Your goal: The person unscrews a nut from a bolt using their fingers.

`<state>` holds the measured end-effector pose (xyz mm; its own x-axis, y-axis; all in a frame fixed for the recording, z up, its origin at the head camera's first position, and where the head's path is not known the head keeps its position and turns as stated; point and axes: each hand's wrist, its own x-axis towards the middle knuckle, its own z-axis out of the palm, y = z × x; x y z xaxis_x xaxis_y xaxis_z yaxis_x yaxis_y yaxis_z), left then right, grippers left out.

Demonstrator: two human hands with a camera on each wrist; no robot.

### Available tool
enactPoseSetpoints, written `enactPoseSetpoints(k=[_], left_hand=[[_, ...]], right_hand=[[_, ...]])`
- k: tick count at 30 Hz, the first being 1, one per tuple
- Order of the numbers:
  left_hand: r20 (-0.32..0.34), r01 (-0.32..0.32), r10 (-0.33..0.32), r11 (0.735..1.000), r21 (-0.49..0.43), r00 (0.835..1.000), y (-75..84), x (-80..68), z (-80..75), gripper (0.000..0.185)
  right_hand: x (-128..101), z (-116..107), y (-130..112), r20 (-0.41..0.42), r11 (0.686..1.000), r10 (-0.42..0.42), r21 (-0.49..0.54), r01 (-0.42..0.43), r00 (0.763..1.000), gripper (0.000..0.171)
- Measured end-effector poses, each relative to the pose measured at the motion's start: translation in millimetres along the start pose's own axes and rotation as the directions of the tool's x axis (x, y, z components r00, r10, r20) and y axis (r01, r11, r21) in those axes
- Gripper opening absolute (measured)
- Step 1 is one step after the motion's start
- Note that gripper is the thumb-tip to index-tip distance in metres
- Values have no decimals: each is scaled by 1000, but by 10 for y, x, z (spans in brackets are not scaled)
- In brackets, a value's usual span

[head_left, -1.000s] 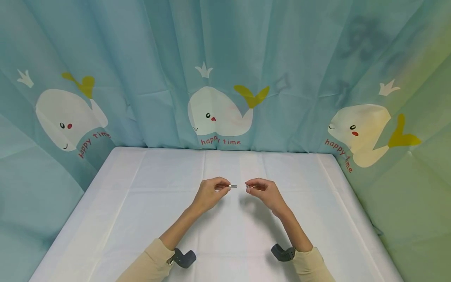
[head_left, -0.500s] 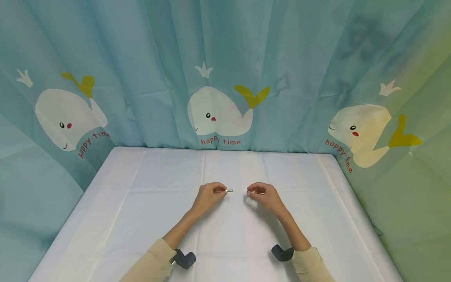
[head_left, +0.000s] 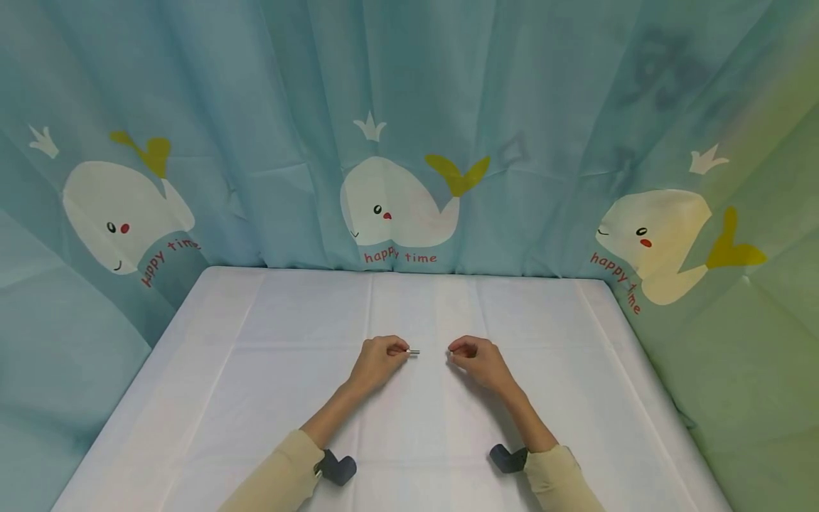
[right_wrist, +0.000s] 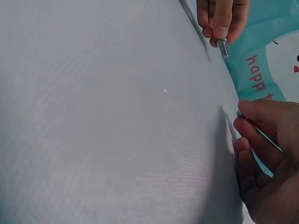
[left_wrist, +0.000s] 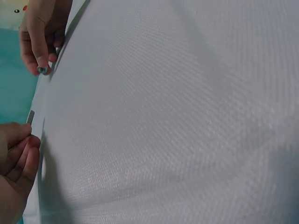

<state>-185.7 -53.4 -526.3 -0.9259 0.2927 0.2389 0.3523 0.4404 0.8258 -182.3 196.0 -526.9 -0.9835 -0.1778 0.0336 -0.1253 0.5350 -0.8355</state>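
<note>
Near the frame's centre, both hands have lowered onto the white surface [head_left: 256, 370]; left hand [head_left: 377, 361] pinches a small metal pin [head_left: 413, 352], right hand [head_left: 476, 361] pinches a tiny piece [left_wrist: 42, 70].

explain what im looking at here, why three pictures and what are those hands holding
There is no machine: a person sits at a table covered in white cloth, with a whale-print curtain behind it. The wide picture comes from a camera on the person's head. The other two come from small cameras strapped to the wrists, each looking along the cloth at the hands. The left hand pinches a small silver metal pin that sticks out of its fingers toward the other hand. The right hand pinches a tiny metal piece, too small to identify. The two pieces are apart, with a gap between the hands, and both hands sit low over the cloth.
</note>
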Motion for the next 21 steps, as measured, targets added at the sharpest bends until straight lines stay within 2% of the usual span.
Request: enactPoseSetpoints(k=[7,15,21], left_hand=[[7,19,-19,1000,24,1000,-24,19,5,5],[42,15,-18,997,78,999,-7,44,-10,5],[44,13,-18,994,106,999,-20,60,-7,5]], right_hand=[[9,32,16,-6,998,-19,-52,19,1000,11],[10,63,38,-21,996,-32,-81,30,999,11],[17,72,29,-23,994,-28,-103,25,999,11]])
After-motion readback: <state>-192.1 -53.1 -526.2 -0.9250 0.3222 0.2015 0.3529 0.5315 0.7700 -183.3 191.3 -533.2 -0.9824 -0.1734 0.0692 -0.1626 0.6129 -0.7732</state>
